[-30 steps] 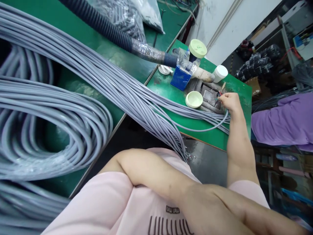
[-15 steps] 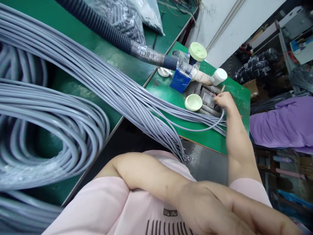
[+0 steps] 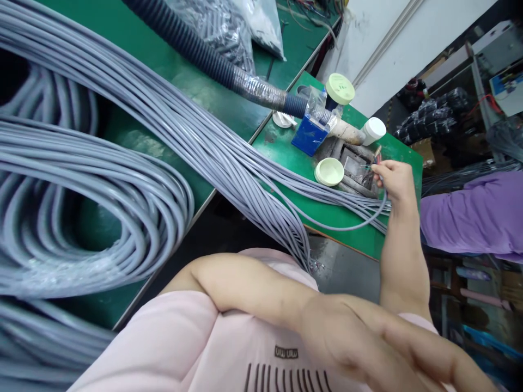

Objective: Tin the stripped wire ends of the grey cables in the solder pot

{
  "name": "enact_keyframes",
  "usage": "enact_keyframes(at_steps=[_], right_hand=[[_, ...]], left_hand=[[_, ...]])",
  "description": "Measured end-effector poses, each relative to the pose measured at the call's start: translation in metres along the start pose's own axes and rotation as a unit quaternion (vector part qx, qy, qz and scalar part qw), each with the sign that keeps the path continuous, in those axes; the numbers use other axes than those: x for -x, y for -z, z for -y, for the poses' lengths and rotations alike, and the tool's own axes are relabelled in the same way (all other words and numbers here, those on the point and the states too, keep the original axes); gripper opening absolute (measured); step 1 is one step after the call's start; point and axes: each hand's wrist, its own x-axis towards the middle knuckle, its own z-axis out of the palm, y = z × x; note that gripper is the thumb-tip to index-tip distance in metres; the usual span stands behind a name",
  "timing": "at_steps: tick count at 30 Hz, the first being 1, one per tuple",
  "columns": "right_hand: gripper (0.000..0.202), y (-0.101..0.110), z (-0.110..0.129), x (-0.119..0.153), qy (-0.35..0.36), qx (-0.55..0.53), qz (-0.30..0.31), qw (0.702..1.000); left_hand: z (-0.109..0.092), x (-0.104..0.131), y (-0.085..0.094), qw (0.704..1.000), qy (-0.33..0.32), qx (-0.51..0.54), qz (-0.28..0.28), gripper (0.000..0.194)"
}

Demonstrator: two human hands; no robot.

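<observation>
My right hand (image 3: 394, 177) pinches the end of a grey cable (image 3: 351, 226), near a small solder pot (image 3: 356, 167) with a flat silvery surface. Thin coloured wires stick out of that end beyond my fingertips, towards the pot. The cable curves back left to a long bundle of grey cables (image 3: 229, 149). My left hand (image 3: 347, 337) lies across the front of my body, low in view. Its fingers stretch to the lower right, and nothing shows in them; their tips are partly out of frame.
A pale green cup (image 3: 329, 172), a blue box (image 3: 309, 135), a white tub (image 3: 373, 130) and a green-lidded jar (image 3: 340, 89) stand around the pot. A ribbed hose (image 3: 188, 51) ends above it. Coiled cables (image 3: 155, 218) lie left. A person in a purple sleeve (image 3: 474, 215) is at right.
My right hand has drawn back slightly to the right from the pot with the cable end, and its wires now show more. My left hand stays nearly where it was.
</observation>
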Motion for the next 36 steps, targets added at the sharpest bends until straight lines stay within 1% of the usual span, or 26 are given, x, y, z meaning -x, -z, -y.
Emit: enact_keyframes(at_steps=[2,3,4,5,6,7,8,9,10,12,16,22,27,36], right_hand=[[0.015,0.008,0.016,0.043,0.015,-0.142,-0.023,0.99],[0.016,0.01,0.022,0.066,0.025,-0.193,-0.028,0.98],[0.016,0.01,0.027,0.088,0.029,-0.234,-0.037,0.971],[0.015,0.009,0.031,0.109,0.027,-0.267,-0.046,0.962],[0.015,0.007,0.034,0.128,0.022,-0.294,-0.061,0.954],[0.016,0.003,0.036,0.144,0.017,-0.313,-0.069,0.947],[0.016,-0.001,0.037,0.159,0.013,-0.326,-0.078,0.942],[0.017,-0.005,0.037,0.171,0.009,-0.337,-0.086,0.937],[0.016,-0.009,0.038,0.181,0.005,-0.346,-0.091,0.934],[0.014,-0.016,0.038,0.196,0.001,-0.356,-0.096,0.929],[0.012,-0.024,0.038,0.212,0.004,-0.346,-0.1,0.933],[0.014,-0.027,0.036,0.22,-0.005,-0.325,-0.118,0.939],[0.012,-0.028,0.033,0.223,-0.005,-0.325,-0.109,0.939],[0.011,-0.033,0.034,0.224,0.0,-0.36,-0.104,0.927]], left_hand=[[-0.003,-0.007,0.019,0.999,0.006,0.016,0.029,0.047],[-0.002,-0.011,0.03,0.999,0.018,0.023,0.045,0.046],[0.0,-0.015,0.04,0.998,0.028,0.03,0.05,0.044],[0.004,-0.019,0.051,0.999,0.009,0.033,-0.014,0.039],[0.009,-0.023,0.061,0.994,-0.011,0.025,-0.102,0.034],[0.015,-0.027,0.069,0.982,-0.037,0.015,-0.182,0.032],[0.021,-0.03,0.077,0.969,-0.055,0.009,-0.241,0.031],[0.026,-0.031,0.083,0.957,-0.069,0.004,-0.281,0.03],[0.031,-0.033,0.088,0.949,-0.081,-0.004,-0.305,0.029],[0.036,-0.034,0.092,0.94,-0.098,-0.017,-0.327,0.029],[0.035,-0.038,0.086,0.932,-0.141,-0.021,-0.333,0.033],[0.036,-0.042,0.078,0.925,-0.183,-0.012,-0.332,0.026],[0.037,-0.043,0.078,0.914,-0.192,-0.006,-0.356,0.026],[0.033,-0.044,0.074,0.92,-0.185,0.017,-0.345,0.021]])
